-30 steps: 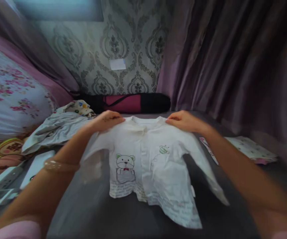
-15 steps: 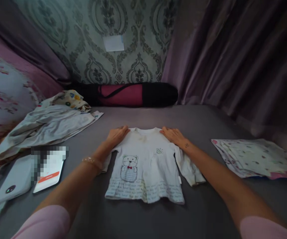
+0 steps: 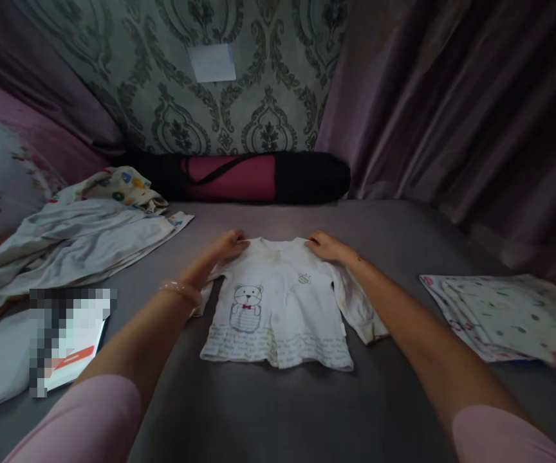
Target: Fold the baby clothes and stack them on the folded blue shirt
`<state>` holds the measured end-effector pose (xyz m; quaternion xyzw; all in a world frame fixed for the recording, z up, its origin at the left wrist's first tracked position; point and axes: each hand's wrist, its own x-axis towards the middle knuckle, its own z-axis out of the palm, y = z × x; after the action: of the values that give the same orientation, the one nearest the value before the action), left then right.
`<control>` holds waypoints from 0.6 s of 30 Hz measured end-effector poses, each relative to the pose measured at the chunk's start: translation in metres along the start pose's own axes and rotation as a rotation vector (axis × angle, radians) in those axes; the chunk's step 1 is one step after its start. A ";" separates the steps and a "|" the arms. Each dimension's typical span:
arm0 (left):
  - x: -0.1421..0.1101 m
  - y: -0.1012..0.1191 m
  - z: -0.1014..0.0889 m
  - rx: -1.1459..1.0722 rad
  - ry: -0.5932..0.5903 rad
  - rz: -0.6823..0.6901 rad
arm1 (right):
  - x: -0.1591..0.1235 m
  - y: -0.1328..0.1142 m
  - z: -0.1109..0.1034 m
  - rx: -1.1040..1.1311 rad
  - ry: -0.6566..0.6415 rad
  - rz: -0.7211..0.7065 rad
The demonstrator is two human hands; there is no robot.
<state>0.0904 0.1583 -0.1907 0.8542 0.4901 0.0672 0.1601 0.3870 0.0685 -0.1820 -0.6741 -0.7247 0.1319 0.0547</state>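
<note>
A small white long-sleeved baby shirt lies front side up on the grey bed sheet, its hem toward me. It bears a bear print at its left and a small green bee at its right. My left hand pinches the shirt's left shoulder beside the collar. At the other shoulder, my right hand grips the fabric, fingers closed. Both sleeves hang out to the sides, partly hidden under my forearms.
Loose pale clothes lie heaped at the left. Nearer me are a white device and a phone with a lit screen. Folded clothes are stacked at the right. A black and pink long bag lies along the wall.
The shirt, held up with its hem swinging a second ago, has come down flat on the sheet. Both hands have kept hold of its shoulders. The view has tilted downward.
</note>
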 end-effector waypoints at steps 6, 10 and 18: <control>0.025 0.012 0.013 -0.137 -0.023 -0.031 | 0.024 -0.012 0.013 0.159 0.014 0.081; 0.023 0.017 0.025 -0.068 0.131 0.023 | 0.022 -0.017 0.023 0.096 0.158 0.053; 0.009 0.020 0.028 0.277 0.312 0.180 | 0.013 -0.018 0.033 -0.131 0.263 -0.015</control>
<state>0.1188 0.1508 -0.2109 0.8875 0.4354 0.1444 -0.0430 0.3597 0.0769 -0.2102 -0.6822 -0.7234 -0.0055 0.1064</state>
